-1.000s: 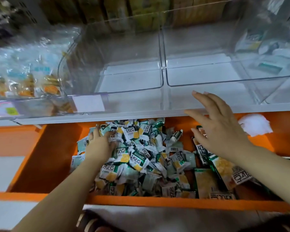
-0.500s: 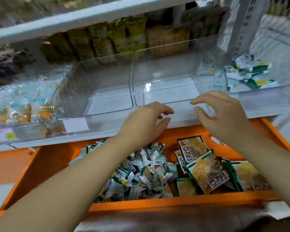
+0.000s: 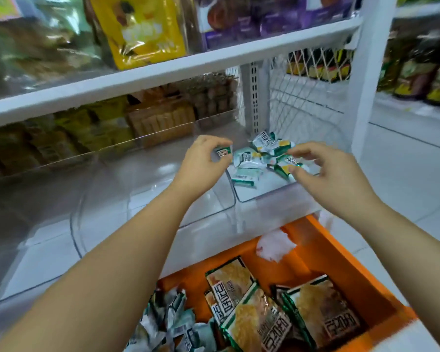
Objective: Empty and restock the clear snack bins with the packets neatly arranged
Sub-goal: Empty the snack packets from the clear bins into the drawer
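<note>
Three clear snack bins stand side by side on the white shelf. The right bin [image 3: 269, 195] holds several small green-and-white packets [image 3: 247, 160]. No packets show in the middle bin [image 3: 208, 207] or the left bin [image 3: 76, 224]. My left hand [image 3: 201, 163] hovers over the middle bin's far right corner and pinches one small packet [image 3: 224, 151]. My right hand [image 3: 325, 174] reaches into the right bin, thumb and forefinger closing round another small packet [image 3: 288, 162]. Below, an orange crate [image 3: 346, 265] holds a heap of small packets [image 3: 168, 326] and larger packets [image 3: 264, 316].
A crumpled white wrapper [image 3: 274, 245] lies at the crate's far end. The shelf above carries a yellow bag [image 3: 142, 31] and purple boxes [image 3: 239, 19]. Boxed snacks [image 3: 163, 120] stand behind the bins. A wire mesh panel [image 3: 305, 97] closes the shelf's right side.
My left hand left the heap in the crate and rose with a small packet to the bins. My right hand moved from the shelf's front edge into the right bin. The view swung right.
</note>
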Demonstrator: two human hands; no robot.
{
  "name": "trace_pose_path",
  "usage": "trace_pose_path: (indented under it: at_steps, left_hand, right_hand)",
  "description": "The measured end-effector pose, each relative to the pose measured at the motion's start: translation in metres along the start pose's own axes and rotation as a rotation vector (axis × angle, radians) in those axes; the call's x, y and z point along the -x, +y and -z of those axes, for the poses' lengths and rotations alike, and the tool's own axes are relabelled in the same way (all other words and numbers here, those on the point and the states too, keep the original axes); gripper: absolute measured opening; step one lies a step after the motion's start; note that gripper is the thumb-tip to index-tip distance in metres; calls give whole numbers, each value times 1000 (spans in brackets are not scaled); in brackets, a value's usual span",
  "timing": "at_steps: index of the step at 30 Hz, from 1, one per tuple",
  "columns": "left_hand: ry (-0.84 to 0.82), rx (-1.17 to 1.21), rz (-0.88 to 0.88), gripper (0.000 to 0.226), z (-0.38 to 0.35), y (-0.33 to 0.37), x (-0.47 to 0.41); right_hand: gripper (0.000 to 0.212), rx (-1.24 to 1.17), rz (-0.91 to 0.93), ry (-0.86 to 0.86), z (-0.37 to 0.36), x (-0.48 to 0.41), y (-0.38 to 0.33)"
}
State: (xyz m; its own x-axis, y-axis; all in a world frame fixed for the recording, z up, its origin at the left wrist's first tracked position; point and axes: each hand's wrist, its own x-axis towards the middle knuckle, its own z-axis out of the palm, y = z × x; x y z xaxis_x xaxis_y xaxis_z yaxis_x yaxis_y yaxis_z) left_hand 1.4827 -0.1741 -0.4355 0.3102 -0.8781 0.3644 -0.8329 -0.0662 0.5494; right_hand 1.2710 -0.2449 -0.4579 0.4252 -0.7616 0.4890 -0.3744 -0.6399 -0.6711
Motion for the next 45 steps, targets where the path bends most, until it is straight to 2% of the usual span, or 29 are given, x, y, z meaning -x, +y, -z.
trace_pose_path:
  at_steps: [4, 7, 11, 15, 19, 22, 24, 27, 29, 31, 34, 42, 44, 45]
  left_hand:
    - [163, 144, -37, 12, -20, -26, 2]
    - [238, 214, -87, 7, -28, -33, 3]
    - [247, 219, -142, 23, -29, -40, -2]
    - [237, 237, -169, 26, -33, -46, -4]
    - [220, 263, -178, 27, -33, -47, -6]
    - [205, 292, -173, 24, -32, -47, -5]
    - [193, 306, -167, 20, -33, -47, -5]
    - [190, 306, -162, 22, -33, -48, -4]
    - [192, 305, -162, 24, -33, -47, -4]
    - [198, 304, -155, 26, -33, -45, -4]
    - [200, 301, -152, 26, -33, -46, -5]
    - [193, 309, -155, 25, -33, -47, -5]
    - [194, 313, -158, 26, -33, -47, -4]
    - [195, 312, -158, 26, -33, -47, -4]
  right_hand:
    - [37, 14, -69, -128, 5, -43, 13]
    - [58, 148, -86, -366, -11, -82, 26]
    - [80, 468, -72, -616, -43, -131, 52]
    - [102, 561, -183, -797, -65, -152, 76]
    - [83, 622, -126, -773, -69, -154, 88]
    - [64, 433, -246, -880, -54, -148, 79]
    - [59, 294, -274, -933, -42, -144, 69]
    - [72, 402, -156, -846, -38, -146, 61]
    - [81, 454, -165, -888, -45, -147, 61]
    - [77, 388, -221, -936, -56, -146, 62]
    - [62, 237, -296, -853, -68, -147, 67]
    - [85, 394, -421, -883, -76, -157, 78]
    - [78, 399, -440, -886, -75, -155, 77]
    - [66, 356, -462, -894, -74, -154, 76]
